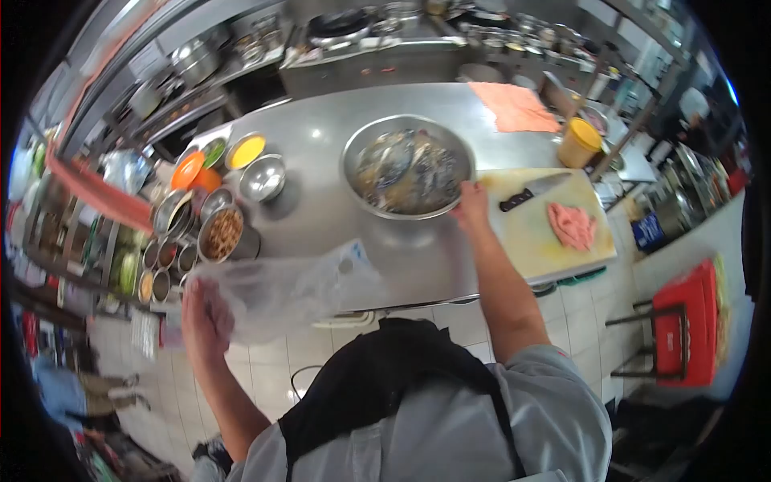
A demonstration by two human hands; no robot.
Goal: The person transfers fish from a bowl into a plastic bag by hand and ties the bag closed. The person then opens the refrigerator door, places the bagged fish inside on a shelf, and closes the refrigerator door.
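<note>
A clear plastic bag [281,285] stretches across the front edge of the steel table, its left end at my left hand [207,317], whose fingers are closed on it. My right hand [471,199] grips the right rim of a large steel bowl [350,173]. Dark, wet pieces, perhaps fish, lie in liquid [408,170] inside the bowl. Just right of that hand, a knife [534,191] with a dark handle and a folded pink cloth [572,226] lie on a cutting board [522,245].
Metal bowls and pots, one holding brown pieces [224,234], crowd the table's left side near an orange bowl [188,170]. A yellow tub [579,143] and an orange cloth [514,107] are at the back right. A red chair [684,325] stands right. Someone [68,390] is at the far left.
</note>
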